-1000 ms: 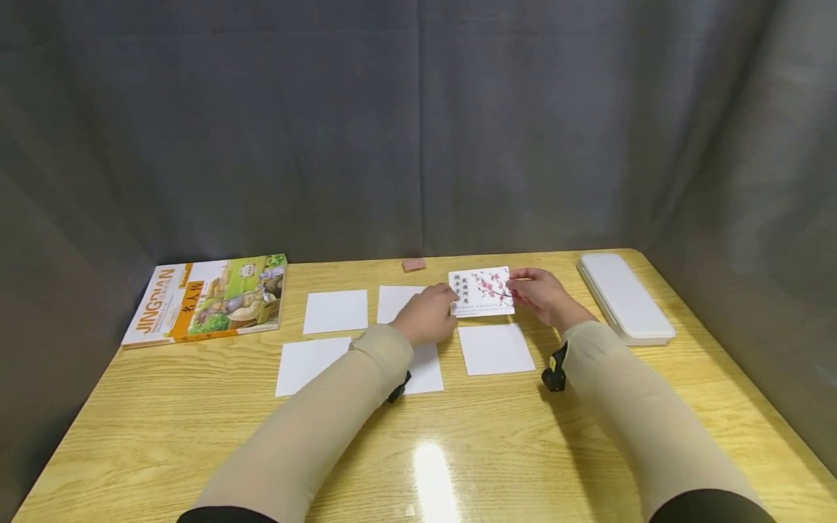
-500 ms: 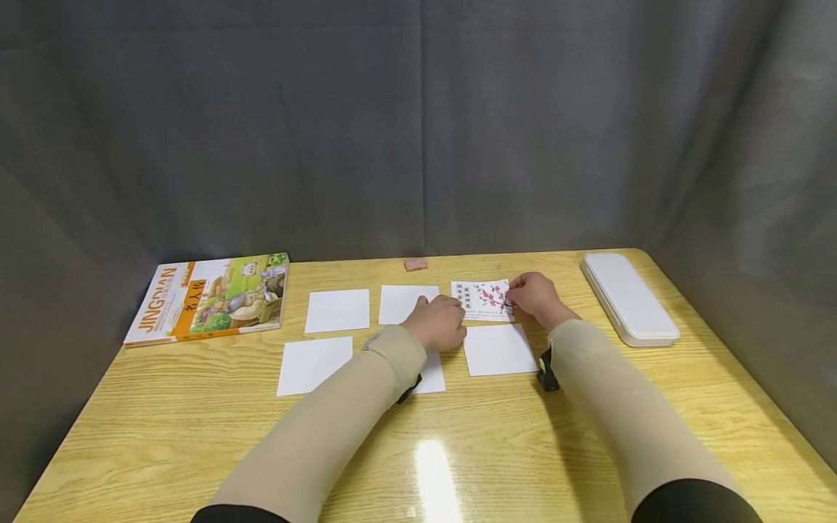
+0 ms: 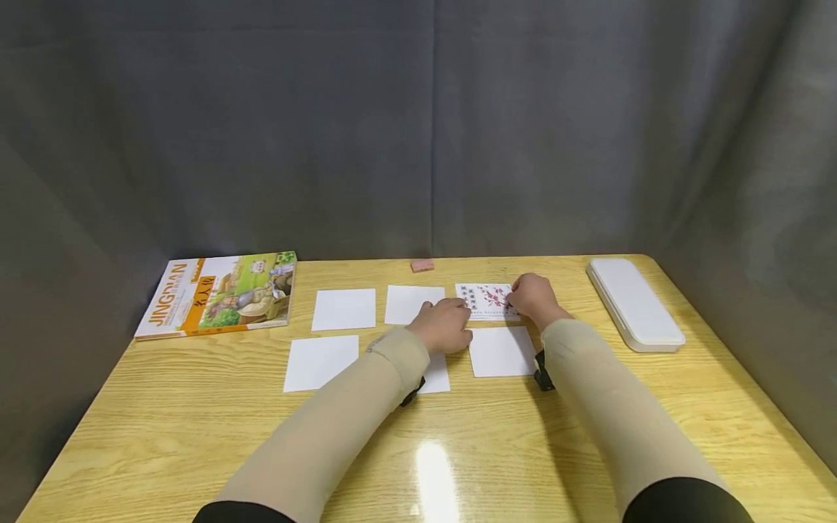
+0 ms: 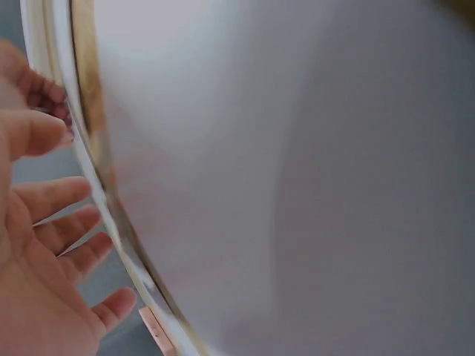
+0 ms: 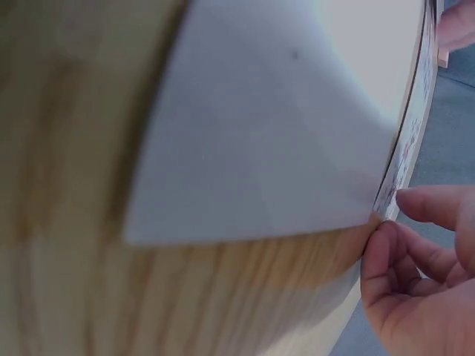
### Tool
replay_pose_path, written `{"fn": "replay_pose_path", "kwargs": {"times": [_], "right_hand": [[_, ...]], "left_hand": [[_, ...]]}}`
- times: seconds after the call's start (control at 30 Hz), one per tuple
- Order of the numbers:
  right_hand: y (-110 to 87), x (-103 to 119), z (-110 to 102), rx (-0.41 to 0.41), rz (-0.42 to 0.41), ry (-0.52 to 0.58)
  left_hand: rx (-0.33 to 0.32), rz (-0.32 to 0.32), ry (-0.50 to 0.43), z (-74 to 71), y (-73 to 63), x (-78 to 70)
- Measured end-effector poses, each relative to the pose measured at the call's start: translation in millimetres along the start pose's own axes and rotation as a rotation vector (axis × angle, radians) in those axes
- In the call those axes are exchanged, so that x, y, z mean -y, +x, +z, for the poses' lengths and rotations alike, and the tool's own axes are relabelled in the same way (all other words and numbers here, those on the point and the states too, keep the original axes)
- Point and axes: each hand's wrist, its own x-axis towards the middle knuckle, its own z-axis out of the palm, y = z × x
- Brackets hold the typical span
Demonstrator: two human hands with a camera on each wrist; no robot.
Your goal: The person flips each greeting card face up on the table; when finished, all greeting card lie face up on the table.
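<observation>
A card printed with pink blossoms and dark characters (image 3: 489,299) lies at the back right of two rows of white cards. My right hand (image 3: 532,296) pinches its right edge; in the right wrist view, thumb and curled fingers meet at the corner of the card (image 5: 407,152). At the left end of the printed card is my left hand (image 3: 445,325), its fingers loosely spread in the left wrist view. Just in front of the printed card lies a blank white card (image 3: 502,351). Another blank card (image 3: 437,375) is partly hidden under my left forearm.
More blank cards, one at back left (image 3: 344,309), one at front left (image 3: 320,362) and one at back middle (image 3: 408,301), complete the rows. A book (image 3: 219,294) lies far left, a white case (image 3: 636,303) at right. A pink block (image 3: 422,265) sits by the back edge.
Both hands have lowered the printed card from a raised position down onto the table, into line with the back row. The left hand's fingers have loosened at its left edge.
</observation>
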Motion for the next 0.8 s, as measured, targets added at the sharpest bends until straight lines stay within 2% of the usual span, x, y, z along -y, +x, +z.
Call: {"fn": "replay_pose_path", "kwargs": {"times": [0.1, 0.23, 0.33, 0.4, 0.47, 0.57, 0.67, 0.73, 0.8], "right_hand": [[-1.3, 1, 1, -0.006, -0.019, 0.029], [-2.6, 17, 4, 0.001, -0.053, 0.141], [-4.2, 37, 10, 0.065, -0.061, 0.292], [-5.9, 50, 15, 0.133, -0.056, 0.423], [-8.3, 62, 19, 0.212, -0.036, 0.546], [-11.5, 74, 24, 0.318, 0.025, 0.672], [-12.8, 82, 27, 0.374, 0.072, 0.719], [-12.8, 86, 29, 0.392, 0.085, 0.747], [-12.3, 89, 31, 0.399, 0.089, 0.776]], "left_hand": [[-0.023, 0.001, -0.104, -2.0, -4.7, 15.3], [-0.062, -0.032, -0.168, -10.7, -12.8, 46.3], [-0.064, -0.078, -0.176, -16.4, -19.5, 68.4], [-0.037, -0.103, -0.189, -18.4, -23.7, 77.3], [0.0, -0.099, -0.186, -18.0, -26.2, 81.2], [0.077, -0.051, -0.151, -15.2, -27.6, 79.6], [0.137, -0.012, -0.082, -13.3, -29.2, 75.4], [0.16, -0.013, -0.041, -12.3, -30.9, 74.2], [0.167, -0.033, -0.041, -12.1, -33.3, 73.8]]}}
